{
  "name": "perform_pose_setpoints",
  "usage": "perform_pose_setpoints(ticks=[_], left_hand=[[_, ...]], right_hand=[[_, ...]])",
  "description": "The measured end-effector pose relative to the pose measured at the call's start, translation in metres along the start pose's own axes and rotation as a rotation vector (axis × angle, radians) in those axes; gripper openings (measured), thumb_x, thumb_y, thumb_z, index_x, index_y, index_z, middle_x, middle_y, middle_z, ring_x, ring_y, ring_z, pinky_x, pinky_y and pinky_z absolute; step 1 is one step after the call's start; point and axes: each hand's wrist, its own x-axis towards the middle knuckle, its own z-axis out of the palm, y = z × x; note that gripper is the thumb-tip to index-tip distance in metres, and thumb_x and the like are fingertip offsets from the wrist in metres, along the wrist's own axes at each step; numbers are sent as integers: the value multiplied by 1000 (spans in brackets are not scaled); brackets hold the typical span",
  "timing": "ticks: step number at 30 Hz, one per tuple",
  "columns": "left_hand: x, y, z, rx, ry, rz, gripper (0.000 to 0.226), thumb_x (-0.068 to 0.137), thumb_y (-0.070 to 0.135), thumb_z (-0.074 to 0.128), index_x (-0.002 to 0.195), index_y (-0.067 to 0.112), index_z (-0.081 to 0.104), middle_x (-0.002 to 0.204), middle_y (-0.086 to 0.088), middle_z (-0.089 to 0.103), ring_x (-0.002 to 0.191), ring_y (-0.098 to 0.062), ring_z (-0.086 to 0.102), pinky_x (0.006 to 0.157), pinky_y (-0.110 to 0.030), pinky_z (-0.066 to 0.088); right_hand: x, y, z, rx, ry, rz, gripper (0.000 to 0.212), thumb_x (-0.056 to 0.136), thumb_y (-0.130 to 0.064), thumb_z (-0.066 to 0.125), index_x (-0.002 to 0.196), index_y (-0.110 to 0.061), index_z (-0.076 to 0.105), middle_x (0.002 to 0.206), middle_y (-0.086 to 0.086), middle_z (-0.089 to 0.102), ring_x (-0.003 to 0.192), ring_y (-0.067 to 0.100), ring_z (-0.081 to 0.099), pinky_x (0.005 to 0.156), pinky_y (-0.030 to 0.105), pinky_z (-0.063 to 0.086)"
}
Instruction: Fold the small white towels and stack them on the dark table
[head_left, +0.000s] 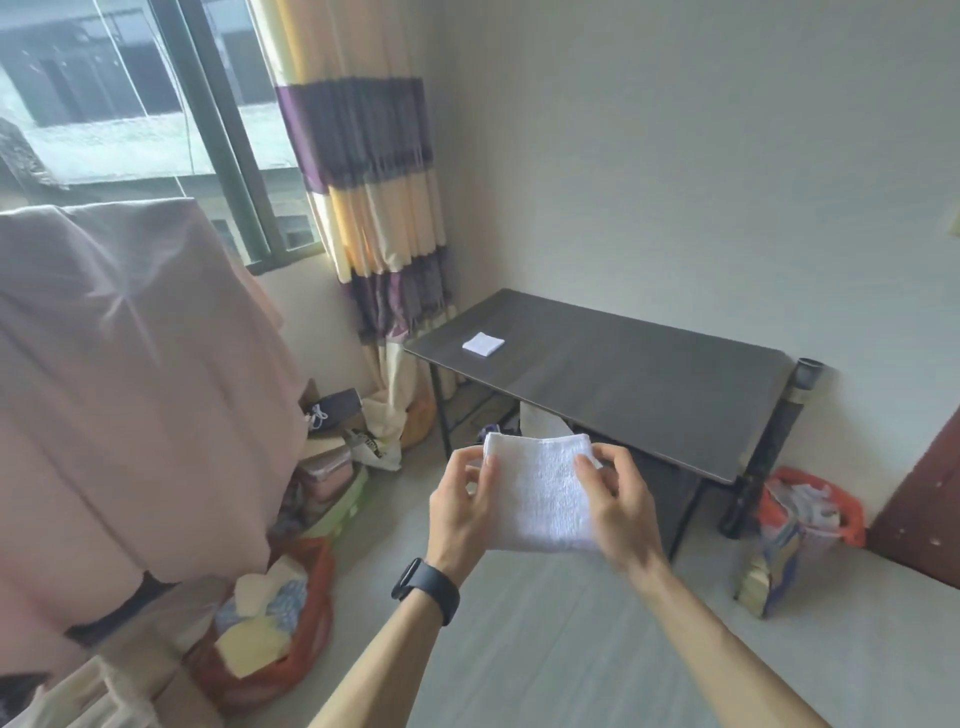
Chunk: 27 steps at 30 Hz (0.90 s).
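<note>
Fingers (489, 467) are pinching the small white towel (543, 493) by its top corners, in mid-air.

The left hand (462, 501) and right hand (621, 501) are each gripping one upper corner, thumb in front, and holding it before the dark table (649, 384), well apart from the folded towel (483, 344) lying near the table's left end. Likely best: bringing corners together squarely, keeping edges flush while creasing, then stacking.
</note>
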Motion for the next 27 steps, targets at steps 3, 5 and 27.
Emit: perform_pose_setpoints(ticks=[3, 5, 27], left_hand=[[66, -9, 0, 24, 35, -22, 11, 97, 44, 56, 96, 36, 64, 86, 7, 68, 66, 2, 58, 57, -14, 44], [106, -17, -1, 20, 65, -39, 11, 97, 45, 56, 95, 36, 63, 87, 7, 68, 68, 0, 59, 58, -15, 46], [513, -190, 19, 53, -128, -289, 18, 98, 48, 51, 94, 32, 59, 82, 2, 67, 59, 4, 53, 50, -8, 39]], right_hand=[[66, 6, 34, 3, -40, 24, 26, 91, -48, 52, 94, -24, 59, 61, -9, 48, 53, 5, 41, 51, 16, 34], [107, 11, 56, -19, -69, 14, 22, 99, -41, 50, 92, -21, 57, 61, -4, 46, 49, 7, 36, 46, 15, 32], [442, 158, 286, -385, 34, 135, 9, 101, -35, 48, 92, -32, 48, 57, 0, 52, 56, 19, 48, 68, 48, 48]])
